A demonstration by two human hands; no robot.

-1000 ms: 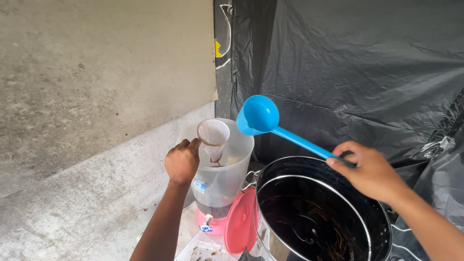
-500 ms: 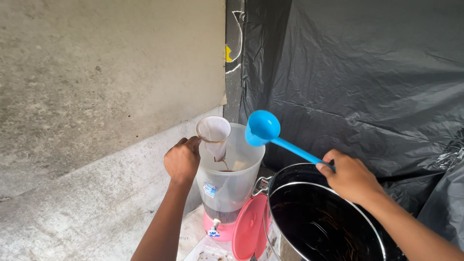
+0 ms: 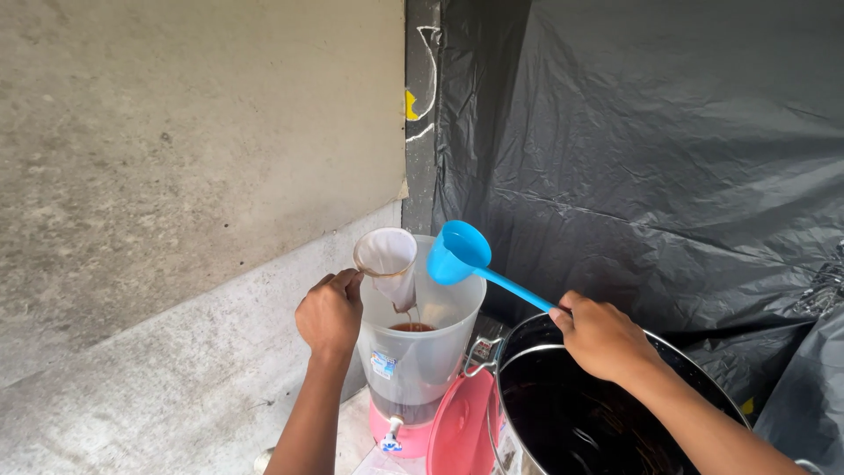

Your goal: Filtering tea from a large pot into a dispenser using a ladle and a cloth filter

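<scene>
The left hand (image 3: 330,312) is closed on the rim or handle of a cloth strainer (image 3: 387,262), holding it over the mouth of a clear dispenser (image 3: 413,352). A thin brown stream drips from the strainer's tip into it. The right hand (image 3: 602,339) is wrapped around the handle of a blue ladle (image 3: 459,253), whose bowl sits tilted just beside the strainer, above the dispenser. By the look of it the dispenser is only partly filled with brown liquid. The big steel pot (image 3: 607,413) beneath the right hand holds much dark liquid. A pink lid (image 3: 462,431) leans between pot and dispenser.
</scene>
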